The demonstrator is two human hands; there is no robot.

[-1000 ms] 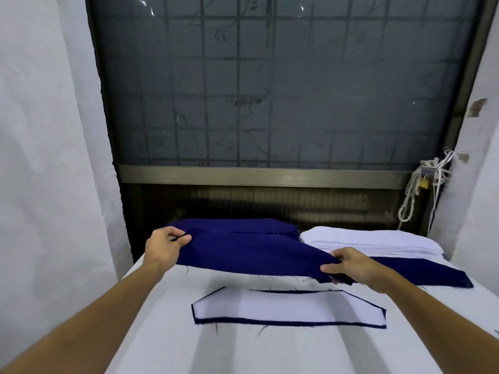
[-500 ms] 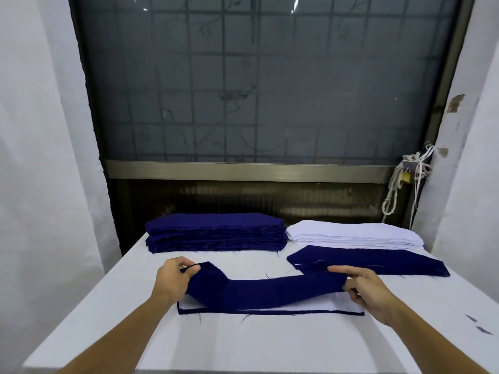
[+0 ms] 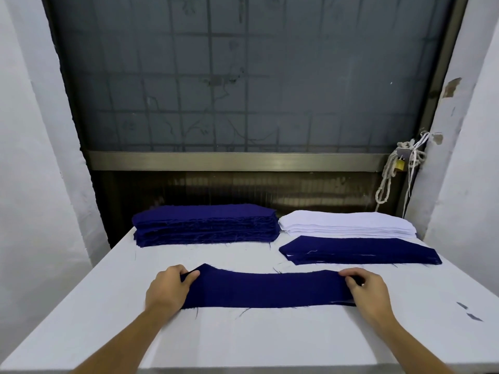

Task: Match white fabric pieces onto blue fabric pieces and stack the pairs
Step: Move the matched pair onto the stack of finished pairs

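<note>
Left hand (image 3: 167, 288) and right hand (image 3: 367, 290) pinch the blue strip's (image 3: 267, 290) ends; bare bench (image 3: 243, 338) lies near its front edge.

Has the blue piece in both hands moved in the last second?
Yes. The blue piece came toward the person, away from the blue stack at the back, down to the table.

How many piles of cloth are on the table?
3: a blue fabric stack at the back left, a white fabric stack at the back right, a low blue-topped stack in front of it. None looks hidden.
</note>
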